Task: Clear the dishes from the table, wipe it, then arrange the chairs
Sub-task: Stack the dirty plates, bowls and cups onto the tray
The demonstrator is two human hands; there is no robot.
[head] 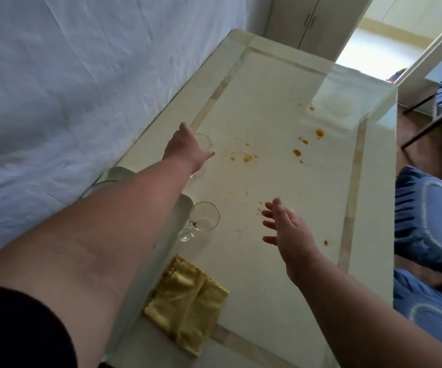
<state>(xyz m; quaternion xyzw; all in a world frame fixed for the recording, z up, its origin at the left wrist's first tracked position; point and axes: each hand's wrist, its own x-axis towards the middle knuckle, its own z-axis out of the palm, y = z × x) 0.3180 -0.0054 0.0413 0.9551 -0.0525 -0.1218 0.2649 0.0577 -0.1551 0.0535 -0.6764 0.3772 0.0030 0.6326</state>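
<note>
Nearest, below the left forearm, a folded yellow cloth (186,304) lies unused on the table (267,301). Just left of the open, spread-fingered right hand (287,229) stands a glass mug (202,220), touching a tray (181,208). Farther out, the left hand (188,148) reaches a second glass (204,141); I cannot tell whether it grips. Beyond, orange spills (246,156) remain. Clearing seems unfinished; wiping and the blue-cushioned chairs (432,219) are still to do.
</note>
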